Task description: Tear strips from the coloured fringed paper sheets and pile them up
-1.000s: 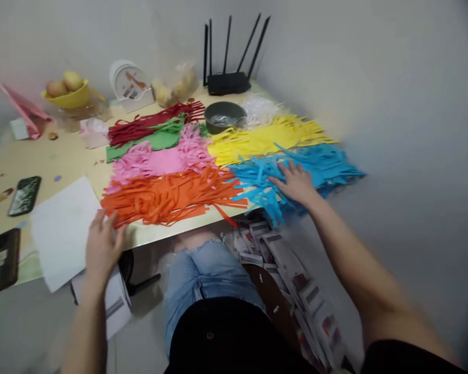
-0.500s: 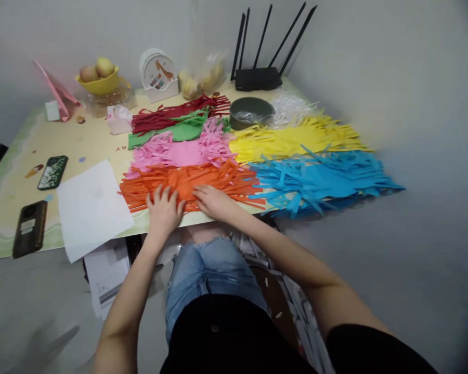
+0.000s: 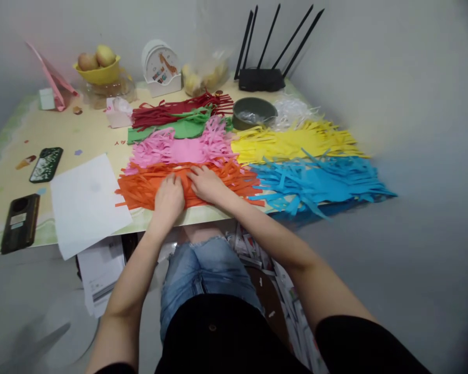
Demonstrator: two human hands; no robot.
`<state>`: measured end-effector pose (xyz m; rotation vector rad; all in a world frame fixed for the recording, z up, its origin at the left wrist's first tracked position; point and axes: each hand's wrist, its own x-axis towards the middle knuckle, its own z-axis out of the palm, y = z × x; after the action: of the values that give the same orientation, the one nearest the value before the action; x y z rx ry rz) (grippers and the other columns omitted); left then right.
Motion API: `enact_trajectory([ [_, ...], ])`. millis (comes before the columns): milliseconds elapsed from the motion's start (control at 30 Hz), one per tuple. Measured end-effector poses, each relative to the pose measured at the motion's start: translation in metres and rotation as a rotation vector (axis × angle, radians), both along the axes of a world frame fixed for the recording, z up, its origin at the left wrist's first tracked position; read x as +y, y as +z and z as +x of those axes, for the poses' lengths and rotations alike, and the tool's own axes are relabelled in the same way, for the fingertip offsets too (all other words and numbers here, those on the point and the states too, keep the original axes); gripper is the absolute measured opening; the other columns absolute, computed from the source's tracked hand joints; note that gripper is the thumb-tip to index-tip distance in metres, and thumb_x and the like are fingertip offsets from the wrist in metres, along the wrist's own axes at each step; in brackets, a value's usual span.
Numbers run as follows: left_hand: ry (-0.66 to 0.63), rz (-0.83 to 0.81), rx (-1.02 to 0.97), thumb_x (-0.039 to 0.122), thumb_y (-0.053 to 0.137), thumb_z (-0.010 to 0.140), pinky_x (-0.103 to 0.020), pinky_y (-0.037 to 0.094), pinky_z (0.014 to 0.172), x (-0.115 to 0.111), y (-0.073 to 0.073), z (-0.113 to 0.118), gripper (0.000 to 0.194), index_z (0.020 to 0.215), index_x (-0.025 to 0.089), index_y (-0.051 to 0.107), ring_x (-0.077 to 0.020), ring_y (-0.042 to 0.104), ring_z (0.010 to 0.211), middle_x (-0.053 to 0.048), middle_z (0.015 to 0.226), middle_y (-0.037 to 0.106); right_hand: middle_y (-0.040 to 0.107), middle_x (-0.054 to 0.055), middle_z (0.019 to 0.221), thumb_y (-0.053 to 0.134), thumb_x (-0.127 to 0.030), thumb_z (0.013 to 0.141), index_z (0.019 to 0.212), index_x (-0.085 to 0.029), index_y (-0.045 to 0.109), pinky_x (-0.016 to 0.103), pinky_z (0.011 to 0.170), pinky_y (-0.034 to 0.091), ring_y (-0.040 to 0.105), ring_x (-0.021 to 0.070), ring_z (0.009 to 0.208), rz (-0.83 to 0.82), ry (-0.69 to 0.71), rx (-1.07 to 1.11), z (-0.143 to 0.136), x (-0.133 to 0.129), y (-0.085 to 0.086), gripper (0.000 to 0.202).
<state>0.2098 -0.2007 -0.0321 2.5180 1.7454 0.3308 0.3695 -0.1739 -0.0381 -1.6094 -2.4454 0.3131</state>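
An orange sheet with long cut fringe at both ends (image 3: pixel 140 189) lies along the table's front edge. On its plain middle, my left hand (image 3: pixel 170 196) has its fingers curled in and gripping the sheet. Just right of it, my right hand (image 3: pixel 206 183) pinches the same sheet near its upper side; its thumb is partly hidden. Behind the orange one lie a pink fringed sheet (image 3: pixel 187 150), a green one (image 3: pixel 191 128) and a dark red one (image 3: pixel 171 113). To the right are a yellow fringed sheet (image 3: pixel 296 143) and a blue one (image 3: pixel 327 182).
A white paper (image 3: pixel 91 202) overhangs the front edge at left, beside two phones (image 3: pixel 20 223). A dark green bowl (image 3: pixel 254 111), white shreds (image 3: pixel 294 113) and a black router (image 3: pixel 261 79) stand behind. Further left is a yellow fruit bowl (image 3: pixel 99 74). A wall borders the right side.
Both hands have moved a little away from me over the orange sheet. My left hand's fingers, spread before, are now curled in on it. The view has shifted slightly.
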Motion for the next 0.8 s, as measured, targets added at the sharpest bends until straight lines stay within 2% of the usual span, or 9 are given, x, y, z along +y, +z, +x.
enact_trajectory([
  [67,0.026,-0.029,0.054,0.007,0.035,0.093,-0.046,0.043,0.11,0.002,-0.014,0.01,0.045,0.131,-0.003,0.057,-0.0331,0.054,0.132,-0.031,0.142,0.054,0.053,0.024,0.144,0.043,-0.014,0.093,0.138,-0.003,0.056,0.045,0.103,0.042,0.05,0.0342,0.125,0.024,-0.087,0.007,0.004,0.012,-0.004,0.047],
  [167,0.031,-0.013,0.063,0.018,0.038,0.098,-0.048,0.042,0.11,-0.002,-0.026,0.005,0.046,0.136,-0.001,0.053,-0.0355,0.051,0.135,-0.03,0.146,0.05,0.054,0.027,0.14,0.041,-0.01,0.09,0.136,0.002,0.055,0.046,0.105,0.043,0.052,0.0347,0.125,0.049,-0.231,0.028,0.032,0.025,-0.007,0.049],
  [300,0.027,-0.009,0.067,0.028,0.042,0.1,-0.046,0.043,0.11,-0.005,-0.026,-0.004,0.046,0.135,0.001,0.055,-0.0353,0.052,0.133,-0.028,0.145,0.051,0.063,0.021,0.133,0.041,-0.013,0.092,0.134,-0.002,0.057,0.042,0.105,0.045,0.059,0.0286,0.118,0.077,-0.415,0.171,0.082,0.019,0.0,0.047],
  [367,0.013,0.001,0.071,0.03,0.043,0.1,-0.045,0.043,0.11,-0.004,-0.023,-0.004,0.045,0.133,0.003,0.057,-0.0351,0.052,0.132,-0.027,0.145,0.052,0.065,0.02,0.129,0.042,-0.015,0.093,0.131,-0.004,0.059,0.042,0.105,0.046,0.061,0.0282,0.115,0.195,-0.487,0.289,0.093,0.004,0.008,0.044],
  [400,-0.004,0.01,0.071,0.029,0.042,0.1,-0.045,0.042,0.11,-0.003,-0.021,-0.003,0.044,0.132,0.004,0.059,-0.0348,0.051,0.133,-0.026,0.145,0.052,0.066,0.02,0.128,0.042,-0.017,0.094,0.129,-0.005,0.06,0.043,0.106,0.045,0.06,0.0286,0.116,0.272,-0.469,0.328,0.092,-0.005,0.011,0.042],
  [467,-0.079,0.01,0.069,0.027,0.041,0.101,-0.044,0.041,0.111,0.0,-0.017,-0.002,0.04,0.128,0.006,0.061,-0.0329,0.051,0.132,-0.023,0.143,0.054,0.066,0.019,0.126,0.044,-0.019,0.095,0.126,-0.009,0.062,0.044,0.107,0.043,0.058,0.0286,0.12,0.35,-0.277,0.325,0.079,-0.023,0.017,0.037],
  [533,-0.17,-0.019,0.07,0.028,0.045,0.099,-0.043,0.043,0.109,0.003,-0.012,-0.002,0.036,0.124,0.009,0.064,-0.0313,0.054,0.126,-0.02,0.138,0.058,0.068,0.017,0.118,0.046,-0.018,0.096,0.121,-0.012,0.065,0.041,0.103,0.045,0.059,0.0271,0.114,0.235,0.002,0.242,0.058,-0.034,0.02,0.032],
  [600,-0.215,-0.063,0.073,0.03,0.054,0.096,-0.044,0.046,0.103,0.005,-0.009,-0.003,0.033,0.119,0.01,0.066,-0.0312,0.057,0.116,-0.019,0.127,0.062,0.069,0.016,0.11,0.051,-0.017,0.095,0.113,-0.012,0.068,0.038,0.097,0.046,0.061,0.0262,0.106,0.071,0.171,0.113,0.041,-0.036,0.018,0.026],
  [800,-0.142,-0.204,-0.142,0.025,0.062,0.089,-0.04,0.048,0.093,0.006,-0.011,-0.011,0.015,0.098,0.016,0.07,-0.0271,0.061,0.098,-0.012,0.1,0.069,0.068,0.015,0.11,0.057,-0.019,0.095,0.11,-0.01,0.069,0.032,0.089,0.043,0.061,0.0249,0.105,-0.079,0.125,-0.036,0.042,-0.02,0.006,0.021],
])
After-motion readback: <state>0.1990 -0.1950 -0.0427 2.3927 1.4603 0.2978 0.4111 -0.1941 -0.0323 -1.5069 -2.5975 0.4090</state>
